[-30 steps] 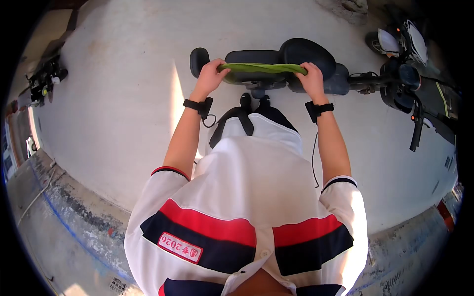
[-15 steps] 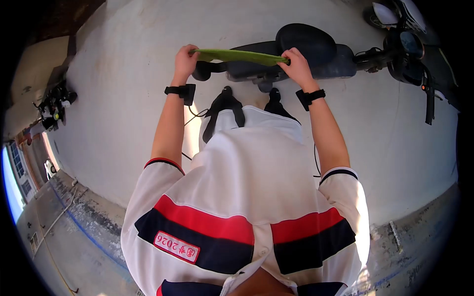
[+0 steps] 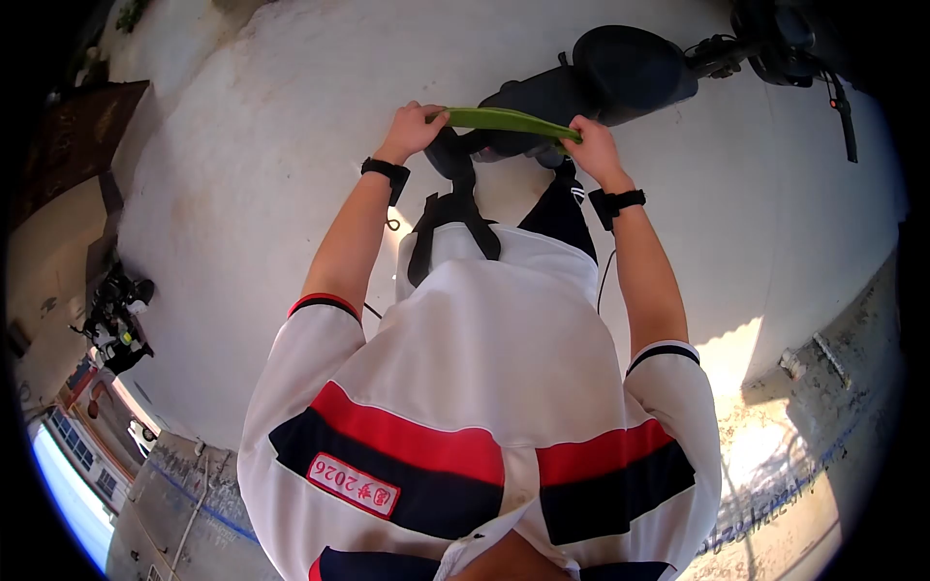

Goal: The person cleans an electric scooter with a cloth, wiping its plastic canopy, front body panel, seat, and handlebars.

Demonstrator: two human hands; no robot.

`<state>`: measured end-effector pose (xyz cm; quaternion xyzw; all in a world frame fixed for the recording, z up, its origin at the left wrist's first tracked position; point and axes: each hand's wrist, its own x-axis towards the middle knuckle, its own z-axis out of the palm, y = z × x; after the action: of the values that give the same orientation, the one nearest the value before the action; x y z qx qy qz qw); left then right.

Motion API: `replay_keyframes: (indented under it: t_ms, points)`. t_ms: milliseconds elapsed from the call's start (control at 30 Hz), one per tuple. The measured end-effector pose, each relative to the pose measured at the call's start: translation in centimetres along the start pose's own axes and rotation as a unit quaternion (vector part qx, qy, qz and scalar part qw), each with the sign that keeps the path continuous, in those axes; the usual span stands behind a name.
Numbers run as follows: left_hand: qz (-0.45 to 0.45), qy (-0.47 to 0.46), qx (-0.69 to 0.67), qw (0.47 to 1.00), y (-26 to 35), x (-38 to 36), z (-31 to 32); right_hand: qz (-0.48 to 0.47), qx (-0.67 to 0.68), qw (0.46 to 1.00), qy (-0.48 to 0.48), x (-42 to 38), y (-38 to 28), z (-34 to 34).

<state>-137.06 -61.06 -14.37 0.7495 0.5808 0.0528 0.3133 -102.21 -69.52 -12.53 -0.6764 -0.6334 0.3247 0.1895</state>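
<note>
A green cloth is stretched between my two hands, in front of my body. My left hand pinches its left end, thumb and fingers closed on the edge. At the other end my right hand grips a corner, and a bit of fabric hangs under the fingers. From above, the cloth shows as a narrow, slightly bowed strip. It overlaps the rear part of a black electric scooter in this view. Black bands with small boxes sit on both wrists.
The scooter's seat and handlebar extend to the upper right. Pale concrete floor surrounds me. Other parked two-wheelers stand at the far left. A stained wall with blue markings lies at the lower right.
Both hands have shifted right with the cloth and are closer together, so the cloth bows more. My view has turned, and the scooter appears tilted and higher up. One foot has stepped.
</note>
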Motion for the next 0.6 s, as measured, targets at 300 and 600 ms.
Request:
replay_keyframes:
  t_ms: [300, 600]
  points:
    - [0.102, -0.112, 0.250, 0.956, -3.3, -0.3, 2.7, 0.079, 0.022, 0.996, 0.019, -6.1, -2.3, 4.0]
    - [0.140, -0.273, 0.188, 0.933, -2.0, -2.1, 2.3, 0.077, 0.124, 0.982, 0.117, -5.5, -2.8, 6.5]
